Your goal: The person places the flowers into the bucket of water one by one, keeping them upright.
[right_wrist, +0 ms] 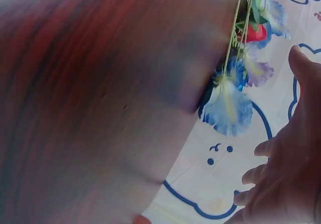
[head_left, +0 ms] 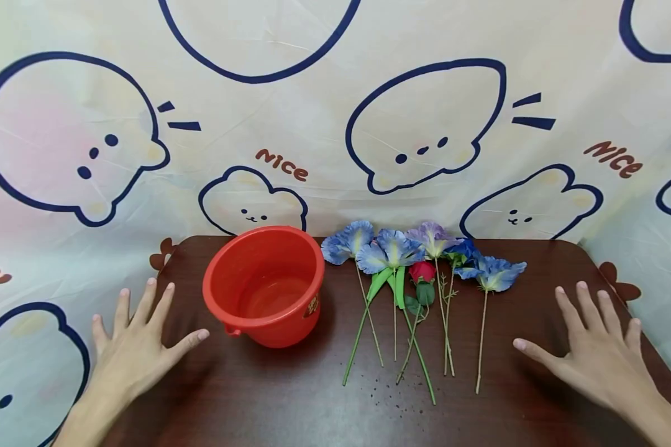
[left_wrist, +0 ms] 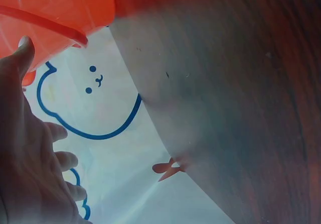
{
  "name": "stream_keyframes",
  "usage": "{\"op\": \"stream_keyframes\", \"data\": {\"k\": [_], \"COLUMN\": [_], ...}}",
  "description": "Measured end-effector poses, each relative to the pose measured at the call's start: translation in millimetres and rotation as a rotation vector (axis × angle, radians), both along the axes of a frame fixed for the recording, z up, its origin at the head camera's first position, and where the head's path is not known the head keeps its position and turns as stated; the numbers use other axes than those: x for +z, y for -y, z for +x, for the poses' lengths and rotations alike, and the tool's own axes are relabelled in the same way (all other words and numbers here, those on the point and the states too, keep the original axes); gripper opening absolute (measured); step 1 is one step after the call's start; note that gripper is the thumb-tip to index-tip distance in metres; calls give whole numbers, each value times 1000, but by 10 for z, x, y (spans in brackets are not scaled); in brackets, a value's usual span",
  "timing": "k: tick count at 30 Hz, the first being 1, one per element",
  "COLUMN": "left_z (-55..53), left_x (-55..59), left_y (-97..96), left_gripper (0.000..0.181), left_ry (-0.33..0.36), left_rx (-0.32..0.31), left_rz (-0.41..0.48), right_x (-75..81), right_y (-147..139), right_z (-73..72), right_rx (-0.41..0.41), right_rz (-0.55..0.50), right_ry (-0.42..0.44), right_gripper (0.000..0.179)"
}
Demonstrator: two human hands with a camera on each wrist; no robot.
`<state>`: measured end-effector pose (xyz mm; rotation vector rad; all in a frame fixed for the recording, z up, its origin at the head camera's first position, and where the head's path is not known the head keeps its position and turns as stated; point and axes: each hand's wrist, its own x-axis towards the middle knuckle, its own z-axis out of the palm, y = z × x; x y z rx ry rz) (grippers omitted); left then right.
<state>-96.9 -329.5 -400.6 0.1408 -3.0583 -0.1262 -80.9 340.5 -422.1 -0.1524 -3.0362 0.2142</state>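
Note:
My left hand [head_left: 136, 344] is spread with straight fingers over the left side of the table, palm down, holding nothing. Nearest to it is a red plastic bucket [head_left: 291, 329], upright with its mouth facing up. On the right, my right hand [head_left: 601, 354] is also spread and holds nothing. Between bucket and right hand lie several artificial flowers: blue irises [head_left: 392, 248], a purple one [head_left: 432, 237], a red rose [head_left: 422, 271] and a dark blue bloom [head_left: 463, 249]. A separate blue iris [head_left: 494, 273] is closest to the right hand. Their stems point toward me.
A dark brown wooden table [head_left: 235, 397] with rounded far corners carries everything. Small dark specks [head_left: 391, 397] are scattered near the stem ends. Behind and beside the table hangs a pale cloth [head_left: 324, 136] printed with blue-outlined cartoon bears.

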Motion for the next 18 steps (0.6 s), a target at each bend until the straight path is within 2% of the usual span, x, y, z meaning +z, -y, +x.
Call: {"op": "stream_keyframes", "data": {"k": [5,12,18], "left_z": [-16,-72,-107], "left_x": [27,55,88], "left_y": [-8,-33,-69], "left_gripper": [112,112,110], "left_ry": [-6,-3,-32], "left_rx": [-8,-21,-43], "left_rz": [13,34,55], "right_x": [1,60,119], "right_y": [103,267,457], "right_z": [-50,-152,-214], "right_rx": [62,145,185], "right_rz": [-21,-107,-145], "right_ry": [-15,-32,-26], "right_gripper": [124,119,120]}}
